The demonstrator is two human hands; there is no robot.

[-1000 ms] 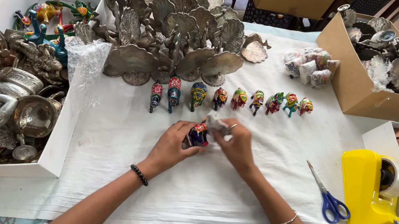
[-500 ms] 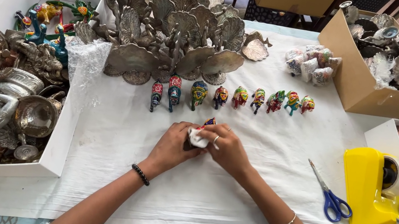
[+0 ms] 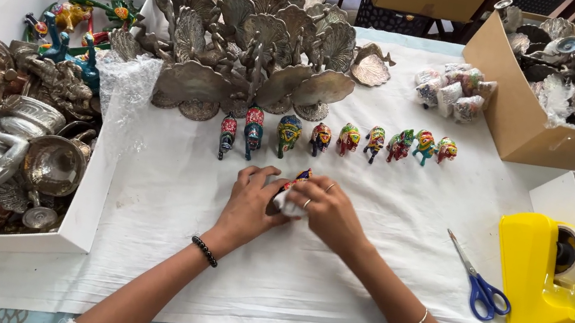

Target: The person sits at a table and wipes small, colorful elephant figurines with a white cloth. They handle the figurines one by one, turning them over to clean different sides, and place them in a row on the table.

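A small painted figurine [image 3: 297, 181], half covered in white wrapping, is pinched between the left hand [image 3: 248, 206] and right hand [image 3: 330, 212] at the middle of the tabletop [image 3: 377, 280]. The wrap could slip loose if the grip is eased. Compared with half a second earlier, the fingers are closed lower around it.

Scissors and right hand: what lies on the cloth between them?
Nothing: in the head view, the stretch of white cloth between the right hand and the blue-handled scissors is bare.
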